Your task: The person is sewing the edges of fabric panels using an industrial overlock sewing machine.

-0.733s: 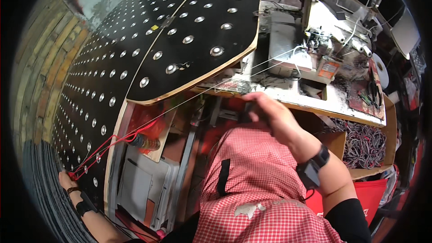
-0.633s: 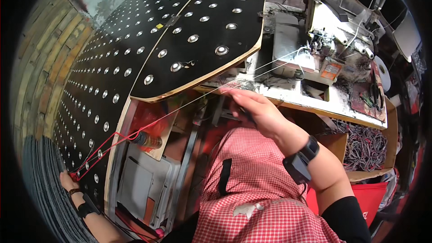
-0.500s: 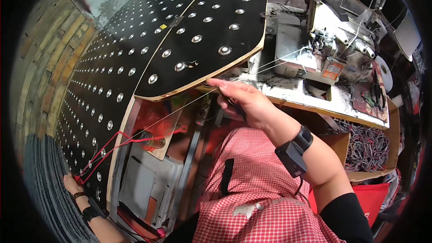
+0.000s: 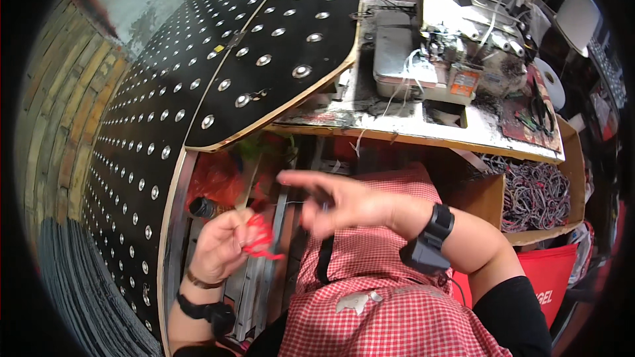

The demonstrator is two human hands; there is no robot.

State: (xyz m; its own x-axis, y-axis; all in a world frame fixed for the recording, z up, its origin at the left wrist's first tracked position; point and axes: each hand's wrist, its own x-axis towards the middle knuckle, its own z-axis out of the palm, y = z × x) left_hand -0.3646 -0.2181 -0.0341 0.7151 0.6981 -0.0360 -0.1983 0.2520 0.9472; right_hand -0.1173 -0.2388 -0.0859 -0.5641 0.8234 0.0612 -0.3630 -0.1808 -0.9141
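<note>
"What edges are around you, and how much room is there?"

"My left hand [image 4: 219, 248] shows just below the rounded corner of the black tabletop [image 4: 231, 125], near its pale wooden rim. My right hand [image 4: 350, 206] is over my apron [image 4: 423, 317], below the wooden front edge of the white worktable [image 4: 486, 135]. Only a narrow gap shows between my two hands."

"And your grip?"

"On the left, thumb and fingers press together, pinching a bunch of red cord [image 4: 258, 235] — it bulges out on the side facing my other hand, with one loose end sticking out. On the right, my index finger points across, away from the thumb. A small dark thing [image 4: 323, 198] shows among those fingers; it's blurred, so I can't tell whether they're gripping it."

"What's everything made of?"

"The cord is soft and crumpled. My apron is red-and-white checked cloth, wrinkled, with a pale ragged patch. Round silvery studs dot the black surface in rows. White thread [image 4: 359, 140] hangs over the worktable's edge, near a metal sewing machine [image 4: 395, 46]. To the right, a cardboard box [image 4: 575, 178] holds a grey-and-red tangle [image 4: 539, 201] — all loops."
</note>
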